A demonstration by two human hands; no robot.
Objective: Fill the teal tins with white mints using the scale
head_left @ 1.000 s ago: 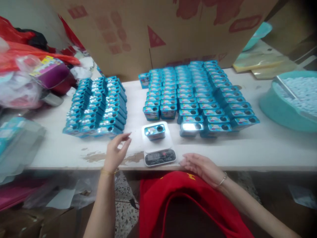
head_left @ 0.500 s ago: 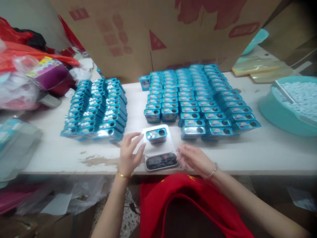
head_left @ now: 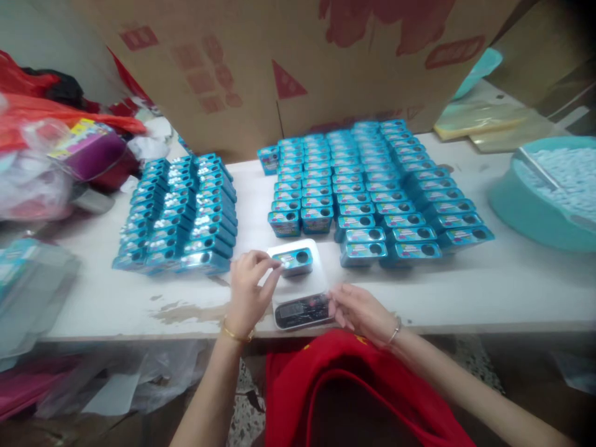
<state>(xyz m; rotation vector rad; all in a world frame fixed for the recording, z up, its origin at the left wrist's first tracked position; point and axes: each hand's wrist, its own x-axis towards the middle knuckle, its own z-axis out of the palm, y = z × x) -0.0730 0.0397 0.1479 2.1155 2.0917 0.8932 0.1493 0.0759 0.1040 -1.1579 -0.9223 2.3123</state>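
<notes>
Pellet-topped tins (head_left: pixel 212 244) stood at ten o'clock, plain-topped tins (head_left: pixel 411 234) at one. Left hand (head_left: pixel 248 288) fingers nearly closed at the central tin (head_left: pixel 298 263); right hand (head_left: pixel 361 310) curled; grips unclear.

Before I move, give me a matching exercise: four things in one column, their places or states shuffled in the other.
Things:
1. left hand
2. scale
3. round tub
4. cardboard box

Places or states:
A. holds a heap of pale pieces
B. stands behind the rows of blue containers
C. fingertips at the left end of the lone blue container
D. lies beneath the lone blue container

Right pairs: 1-C; 2-D; 3-A; 4-B
</notes>
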